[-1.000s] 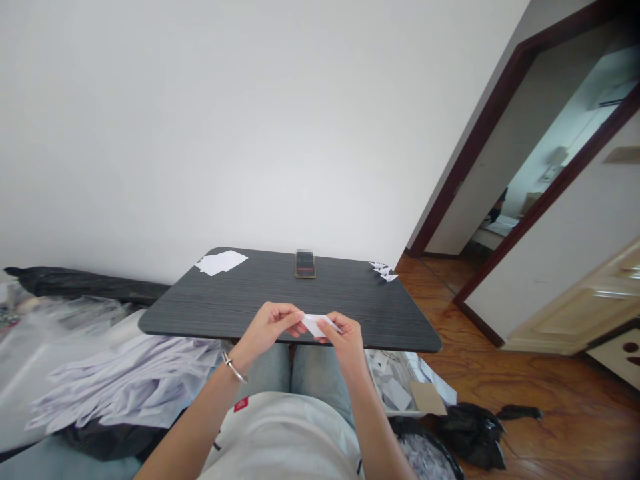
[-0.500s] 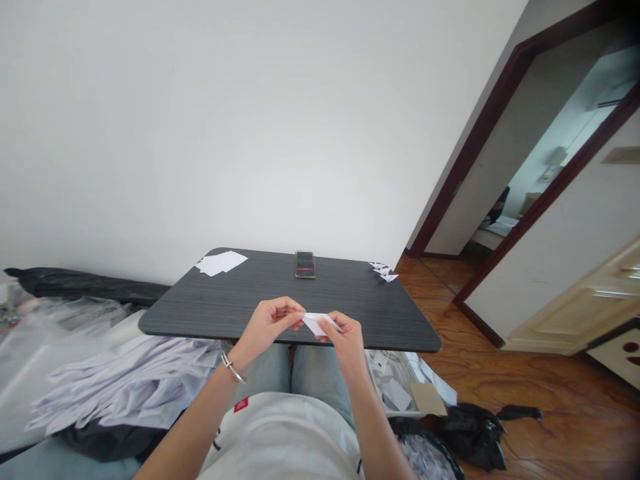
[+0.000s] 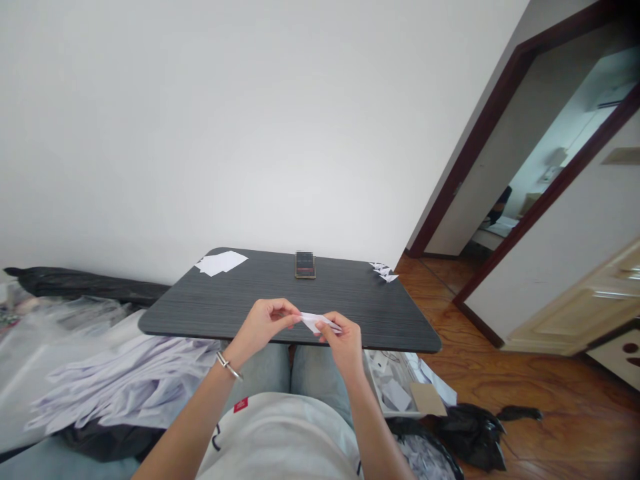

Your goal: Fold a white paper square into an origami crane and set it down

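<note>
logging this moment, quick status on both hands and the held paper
Left hand pinches one end of folded white paper. Right hand grips the other. Phone farther back on table, apart from both.

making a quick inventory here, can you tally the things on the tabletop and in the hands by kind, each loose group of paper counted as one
Folded white paper, between left hand and right hand: 1
Phone: 1
Group of flat white sheets: 1
Group of small folded white pieces: 1
Total: 4
</note>
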`<state>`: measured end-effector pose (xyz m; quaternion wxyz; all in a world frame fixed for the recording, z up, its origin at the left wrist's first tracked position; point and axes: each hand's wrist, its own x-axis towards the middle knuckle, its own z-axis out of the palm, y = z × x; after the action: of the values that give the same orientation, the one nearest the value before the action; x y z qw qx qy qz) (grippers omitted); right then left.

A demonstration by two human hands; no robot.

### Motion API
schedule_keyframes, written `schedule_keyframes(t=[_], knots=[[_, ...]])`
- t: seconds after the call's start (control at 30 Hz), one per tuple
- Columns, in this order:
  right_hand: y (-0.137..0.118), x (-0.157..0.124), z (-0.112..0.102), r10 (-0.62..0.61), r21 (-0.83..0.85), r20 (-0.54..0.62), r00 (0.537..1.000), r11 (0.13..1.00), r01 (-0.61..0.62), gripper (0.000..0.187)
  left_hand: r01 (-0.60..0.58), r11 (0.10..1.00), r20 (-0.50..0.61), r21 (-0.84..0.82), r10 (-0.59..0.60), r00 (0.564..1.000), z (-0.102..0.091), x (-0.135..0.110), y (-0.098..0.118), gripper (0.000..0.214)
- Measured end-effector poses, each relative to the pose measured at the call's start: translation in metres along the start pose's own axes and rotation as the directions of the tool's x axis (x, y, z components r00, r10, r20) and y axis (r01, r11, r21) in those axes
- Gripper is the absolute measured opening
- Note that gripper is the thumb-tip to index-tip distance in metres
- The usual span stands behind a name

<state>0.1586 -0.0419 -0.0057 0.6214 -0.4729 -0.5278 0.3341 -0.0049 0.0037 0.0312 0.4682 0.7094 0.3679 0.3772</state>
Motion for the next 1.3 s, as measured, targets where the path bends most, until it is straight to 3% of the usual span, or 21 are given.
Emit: schedule_keyframes(t=[0.27,0.67,1.0,1.17,1.3], knots=[[0.004,0.001,-0.001,-0.017,-0.060,0.008,1.000,0.998,0.018,0.020,-0.016,1.000,0.033,0.004,0.015,0.999,0.001,0.000,-0.003,0.022],[0.009,0.002,0.002,0.020,-0.074,-0.003,1.000,0.997,-0.021,0.024,-0.065,0.996,-0.011,0.065,0.066,0.998,0.005,-0.001,0.005,0.020],[0.003,0.001,0.003,0.054,-0.026,-0.032,0.998,0.998,-0.055,0.024,-0.027,0.999,0.050,-0.017,0.028,0.998,0.005,-0.001,0.000,0.027],[0.003,0.001,0.005,0.064,0.014,-0.017,0.998,0.998,-0.063,0.025,-0.071,0.997,-0.016,0.040,0.071,0.997,0.012,0.000,-0.001,0.019],[0.004,0.001,0.006,0.054,0.012,-0.016,0.998,0.999,-0.053,0.024,-0.091,0.996,-0.057,-0.005,0.091,0.994,0.015,0.001,-0.003,0.016]])
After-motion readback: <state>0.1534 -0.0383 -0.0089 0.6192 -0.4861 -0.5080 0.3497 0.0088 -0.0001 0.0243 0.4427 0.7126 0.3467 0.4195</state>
